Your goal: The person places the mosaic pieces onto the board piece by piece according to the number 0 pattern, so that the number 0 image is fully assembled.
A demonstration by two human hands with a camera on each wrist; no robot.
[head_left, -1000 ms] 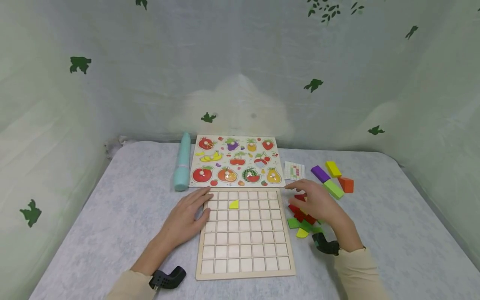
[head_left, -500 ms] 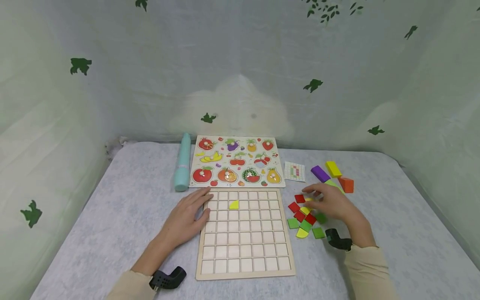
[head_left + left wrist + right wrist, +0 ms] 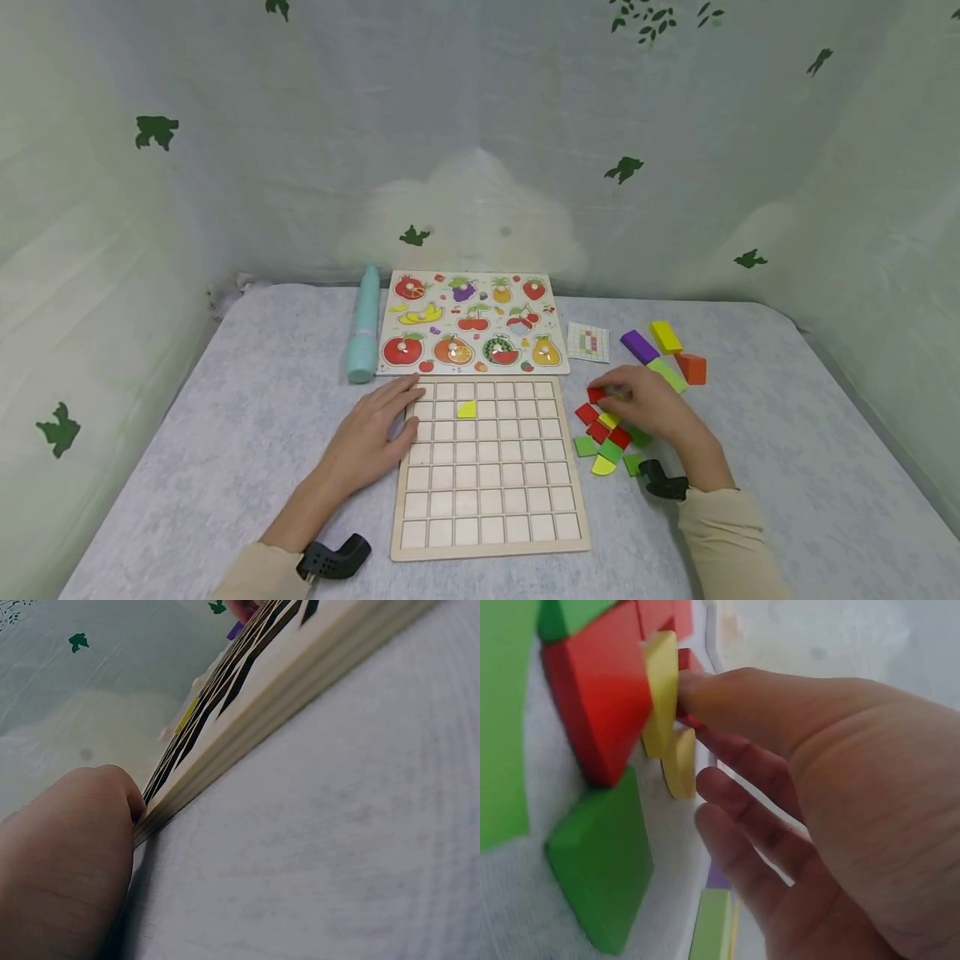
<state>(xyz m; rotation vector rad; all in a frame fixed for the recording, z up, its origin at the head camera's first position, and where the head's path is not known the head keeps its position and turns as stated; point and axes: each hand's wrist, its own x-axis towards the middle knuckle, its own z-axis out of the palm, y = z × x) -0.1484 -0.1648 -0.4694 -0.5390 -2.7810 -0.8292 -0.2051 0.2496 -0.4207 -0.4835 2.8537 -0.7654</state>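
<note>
A wooden grid board (image 3: 487,467) lies flat, with one yellow quarter-round tile (image 3: 467,409) in a cell of its second row. My left hand (image 3: 367,437) rests at the board's left edge, fingertips on the frame and thumb along its side. To the right of the board, my right hand (image 3: 647,404) reaches over a loose pile of red, yellow and green tiles. Its thumb and index finger pinch a red square tile (image 3: 595,395) at the pile's far end; in the right wrist view, the thumb covers part of that red tile (image 3: 686,656). The other fingers are loosely bent.
Behind the board lies a fruit peg puzzle (image 3: 472,325), with a teal rolled-up item (image 3: 363,333) left of it. A small printed card (image 3: 588,342) lies to the right. Purple (image 3: 639,347), yellow, light green and orange blocks sit at the back right.
My right hand first drew back rightward from the pile, then came left again, closing thumb and index finger on the far red tile. My left hand has stayed at the board's edge.
</note>
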